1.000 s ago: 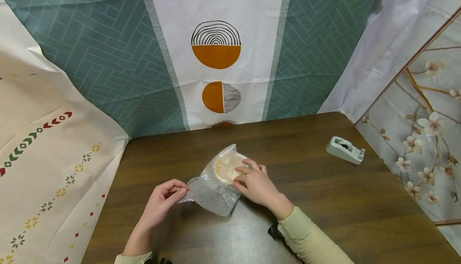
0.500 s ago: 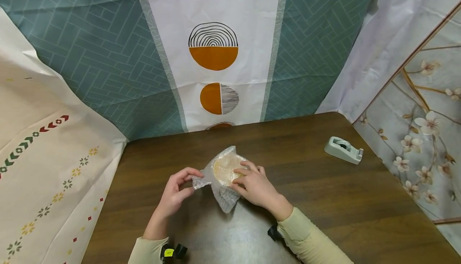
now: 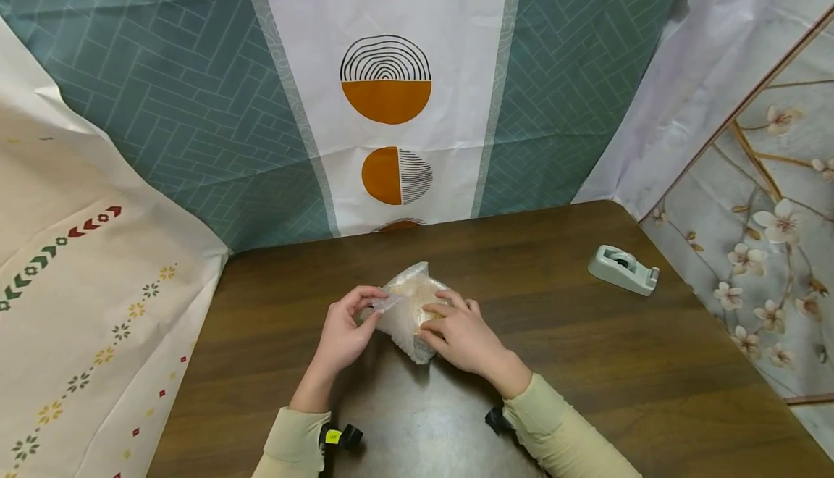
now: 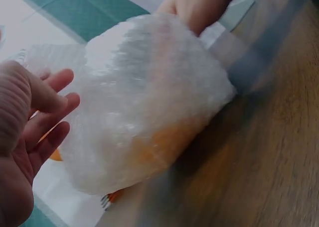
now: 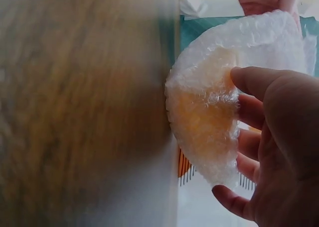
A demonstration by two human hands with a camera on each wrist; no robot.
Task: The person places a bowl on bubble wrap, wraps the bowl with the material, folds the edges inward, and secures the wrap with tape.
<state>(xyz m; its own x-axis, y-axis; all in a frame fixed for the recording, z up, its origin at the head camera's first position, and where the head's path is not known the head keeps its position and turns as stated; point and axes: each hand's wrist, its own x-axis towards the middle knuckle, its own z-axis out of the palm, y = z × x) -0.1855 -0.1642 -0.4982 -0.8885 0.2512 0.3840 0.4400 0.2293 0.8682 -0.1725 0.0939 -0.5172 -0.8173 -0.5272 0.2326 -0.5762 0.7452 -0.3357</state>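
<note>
Your right hand (image 3: 464, 337) is pressed onto the right side of the bundle, fingers curled over its top edge and grasping it; in the right wrist view the fingertips (image 5: 244, 80) hook round the rim of a round, pale orange disc (image 5: 202, 118) seen through the bubble wrap (image 3: 405, 313). Your left hand (image 3: 343, 333) pinches a loose flap of the wrap between thumb and forefinger at the bundle's upper left; in the left wrist view the other fingers (image 4: 47, 110) lie relaxed, just beside the wrapped side.

The bundle stands on edge on the brown table (image 3: 586, 362), near the middle, between your 2 hands and just in front of your sleeves.

To fold well, judge as follows:
1. Keep the right hand as the anchor, so the disc does not roll or tip.
2. Draw the flap taut with the left hand and lay it flat across the face, without slack or bunched corners.
3. Keep a finger on the overlap, since the wrap is likely to spring open if let go.

A tape dispenser (image 3: 623, 270) sits well apart, far right on the table. Patterned sheets hang behind and to both sides.
</note>
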